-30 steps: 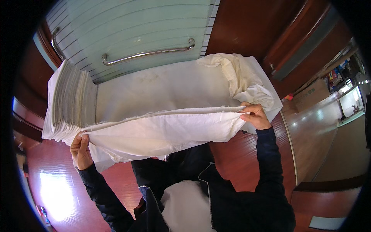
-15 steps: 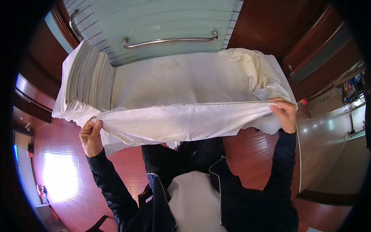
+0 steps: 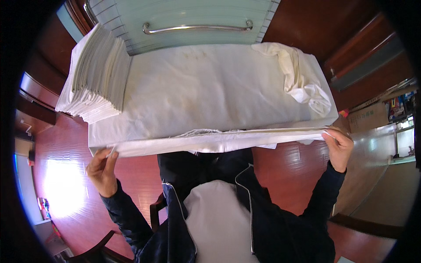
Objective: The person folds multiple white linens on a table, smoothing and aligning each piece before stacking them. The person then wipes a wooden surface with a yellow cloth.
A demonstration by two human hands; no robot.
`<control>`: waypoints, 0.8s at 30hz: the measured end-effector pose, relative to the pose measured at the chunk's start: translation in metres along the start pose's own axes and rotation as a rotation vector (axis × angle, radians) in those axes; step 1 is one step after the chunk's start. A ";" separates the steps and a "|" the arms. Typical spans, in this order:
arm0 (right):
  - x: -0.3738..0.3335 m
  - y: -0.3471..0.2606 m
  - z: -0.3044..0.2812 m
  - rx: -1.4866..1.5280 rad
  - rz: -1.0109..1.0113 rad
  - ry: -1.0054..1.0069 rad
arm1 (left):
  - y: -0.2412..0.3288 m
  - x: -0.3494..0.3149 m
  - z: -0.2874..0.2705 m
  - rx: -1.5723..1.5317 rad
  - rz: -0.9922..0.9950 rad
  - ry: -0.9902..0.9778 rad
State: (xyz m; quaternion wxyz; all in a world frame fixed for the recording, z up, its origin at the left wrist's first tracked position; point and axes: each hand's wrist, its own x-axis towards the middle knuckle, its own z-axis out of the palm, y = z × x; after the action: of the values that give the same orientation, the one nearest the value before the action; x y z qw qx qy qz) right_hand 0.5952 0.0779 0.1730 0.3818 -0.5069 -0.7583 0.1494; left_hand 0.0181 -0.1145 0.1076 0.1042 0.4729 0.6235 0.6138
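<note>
A white cloth (image 3: 219, 141) is stretched taut from side to side along the near edge of the covered table. Loose threads fray from its upper edge near the middle. My left hand (image 3: 103, 170) pinches the cloth's left end between thumb and fingers. At the opposite end my right hand (image 3: 339, 147) grips the other corner. The cloth now shows as a narrow band, and its underside is hidden.
On the table's white cover (image 3: 197, 92) stands a tall stack of folded white cloths (image 3: 98, 74) at the left. A crumpled cream cloth (image 3: 294, 72) lies at the right. Behind is a glass door with a metal handle (image 3: 197, 29). A cardboard box (image 3: 368, 117) sits far right.
The cloth has come down toward me and gone from a wide hanging sheet to a narrow, tighter band. Both hands have moved slightly lower and farther apart.
</note>
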 end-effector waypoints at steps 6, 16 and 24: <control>-0.040 -0.023 -0.021 0.051 0.101 0.190 | 0.029 -0.046 -0.045 -0.044 -0.168 -0.073; 0.010 0.004 0.037 0.523 -0.044 0.053 | -0.003 -0.020 0.011 -0.101 -0.056 0.166; 0.158 0.082 0.126 0.647 0.155 0.224 | -0.095 0.102 0.099 0.314 0.108 0.198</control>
State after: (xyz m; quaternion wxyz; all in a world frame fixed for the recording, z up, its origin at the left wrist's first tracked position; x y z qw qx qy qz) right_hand 0.5258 0.2732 0.1065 0.5910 -0.4290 -0.5844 0.3539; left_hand -0.0098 0.0438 0.0495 -0.0657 0.4532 0.6925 0.5574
